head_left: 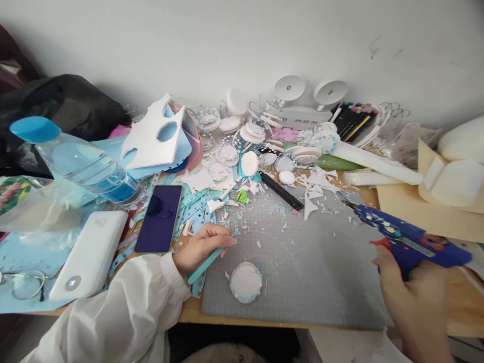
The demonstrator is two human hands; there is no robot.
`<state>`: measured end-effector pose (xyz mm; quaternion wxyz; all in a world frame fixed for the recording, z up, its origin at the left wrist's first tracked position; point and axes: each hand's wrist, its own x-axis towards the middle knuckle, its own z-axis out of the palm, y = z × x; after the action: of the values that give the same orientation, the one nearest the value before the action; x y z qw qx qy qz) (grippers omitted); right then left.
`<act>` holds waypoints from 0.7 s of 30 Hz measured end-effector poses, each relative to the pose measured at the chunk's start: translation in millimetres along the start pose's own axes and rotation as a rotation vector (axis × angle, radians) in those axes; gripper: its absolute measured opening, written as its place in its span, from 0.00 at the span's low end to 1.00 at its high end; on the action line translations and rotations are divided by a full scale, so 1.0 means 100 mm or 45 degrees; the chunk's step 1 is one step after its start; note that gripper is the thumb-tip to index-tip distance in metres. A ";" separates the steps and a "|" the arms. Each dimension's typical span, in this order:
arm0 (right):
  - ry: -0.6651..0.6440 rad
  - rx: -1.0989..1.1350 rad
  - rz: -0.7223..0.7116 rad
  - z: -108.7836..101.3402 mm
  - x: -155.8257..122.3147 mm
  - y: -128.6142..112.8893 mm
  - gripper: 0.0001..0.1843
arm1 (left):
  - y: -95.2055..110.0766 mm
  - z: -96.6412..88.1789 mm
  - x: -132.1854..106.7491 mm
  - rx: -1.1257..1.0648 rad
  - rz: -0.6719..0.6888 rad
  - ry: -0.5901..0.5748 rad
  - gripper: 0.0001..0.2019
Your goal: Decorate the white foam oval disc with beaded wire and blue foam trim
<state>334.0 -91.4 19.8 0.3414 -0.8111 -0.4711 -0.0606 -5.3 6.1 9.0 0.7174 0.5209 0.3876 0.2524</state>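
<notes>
My left hand (202,247), in a white sleeve, pinches a narrow light-blue foam strip (204,264) at the left edge of the grey cutting mat (302,262). A white foam disc with a blue rim (245,282) lies on the mat just right of that hand. My right hand (412,292) is closed round the grip of a blue glue gun (408,239), its nozzle pointing left and up over the mat's right side, with a finger by the orange trigger.
Foam scraps and several white discs (249,133) litter the back of the desk. A phone (159,218), a white power bank (88,254), a water bottle (75,161), glasses (24,283), a black knife (282,190) and markers (355,118) lie around.
</notes>
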 end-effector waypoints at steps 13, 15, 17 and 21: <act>-0.476 0.567 -0.242 0.72 -0.26 -0.84 0.16 | -0.03 -0.05 0.03 0.074 -0.002 -0.081 0.20; -0.496 0.564 -0.244 0.75 -0.32 -0.81 0.18 | -0.03 -0.06 0.04 0.082 0.009 -0.116 0.20; -0.502 0.546 -0.243 0.75 -0.34 -0.79 0.18 | -0.04 -0.07 0.04 0.080 0.022 -0.147 0.20; -0.496 0.478 -0.270 0.71 -0.30 -0.79 0.19 | -0.05 -0.08 0.05 0.076 0.029 -0.167 0.21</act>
<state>237.9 -44.0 -7.5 0.3805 -0.6762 -0.6129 0.1492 -9.0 12.8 1.7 0.7224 0.5619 0.3412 0.2143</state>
